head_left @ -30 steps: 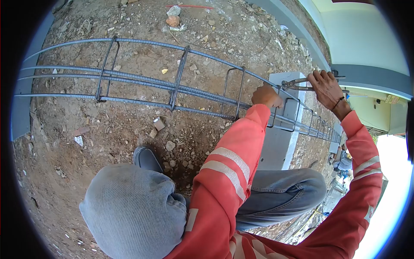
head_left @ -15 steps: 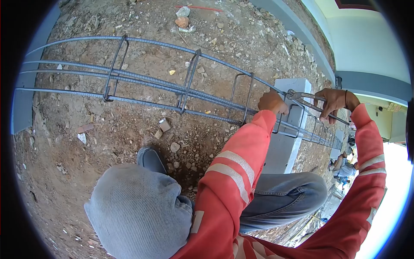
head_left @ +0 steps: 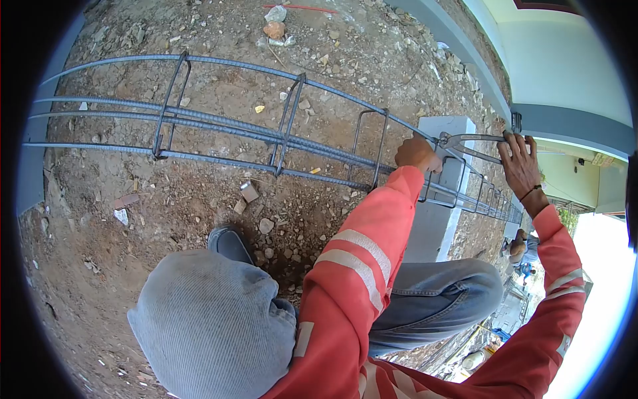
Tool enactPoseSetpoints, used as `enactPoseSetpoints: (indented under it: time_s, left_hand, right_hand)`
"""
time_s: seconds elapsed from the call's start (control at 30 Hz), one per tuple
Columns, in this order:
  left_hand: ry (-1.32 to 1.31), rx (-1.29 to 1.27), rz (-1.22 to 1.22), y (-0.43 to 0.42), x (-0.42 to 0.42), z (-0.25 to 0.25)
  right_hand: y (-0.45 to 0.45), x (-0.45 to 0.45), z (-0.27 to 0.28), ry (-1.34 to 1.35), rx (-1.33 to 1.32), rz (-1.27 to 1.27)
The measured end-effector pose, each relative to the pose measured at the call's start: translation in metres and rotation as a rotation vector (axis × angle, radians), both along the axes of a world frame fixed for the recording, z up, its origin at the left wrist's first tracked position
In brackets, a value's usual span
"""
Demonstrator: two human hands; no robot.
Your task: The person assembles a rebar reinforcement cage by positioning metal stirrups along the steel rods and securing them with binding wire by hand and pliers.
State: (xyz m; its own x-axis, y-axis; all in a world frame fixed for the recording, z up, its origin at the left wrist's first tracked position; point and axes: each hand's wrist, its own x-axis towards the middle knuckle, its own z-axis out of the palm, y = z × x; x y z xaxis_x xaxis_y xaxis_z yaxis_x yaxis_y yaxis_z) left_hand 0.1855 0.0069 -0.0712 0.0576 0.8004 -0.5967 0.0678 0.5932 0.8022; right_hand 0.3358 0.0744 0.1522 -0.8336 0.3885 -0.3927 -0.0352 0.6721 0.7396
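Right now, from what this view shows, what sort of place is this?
Most likely an outdoor building site: a long rebar cage spans bare ground scattered with stones, the right hand holds pincers at it, and a pale wall stands nearby.

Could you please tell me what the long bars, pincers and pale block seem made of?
Long bars: probably steel, dull blue-grey, with ribbed surfaces.
Pincers: likely metal, grey with a slight sheen.
Pale block: perhaps concrete, matt, with smooth flat faces, but its exact material stays uncertain.
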Motion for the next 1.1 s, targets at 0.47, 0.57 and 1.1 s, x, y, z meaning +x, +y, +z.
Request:
enactPoseSetpoints:
  time_s: [0.47, 0.57, 1.1]
  left_hand:
    - [-0.034, -0.027, 0.010, -0.003, -0.005, 0.004]
    - [-0.004, -0.025, 0.009, -0.001, -0.003, 0.002]
    - [-0.013, 0.002, 0.010, -0.002, -0.005, 0.003]
  right_hand:
    - [0.033, -0.037, 0.015, -0.097, -0.235, -0.320]
    - [0.010, -0.079, 0.028, -0.150, -0.303, -0.383]
    - [-0.002, -0.068, 0.023, 0.000, -0.734, -1.421]
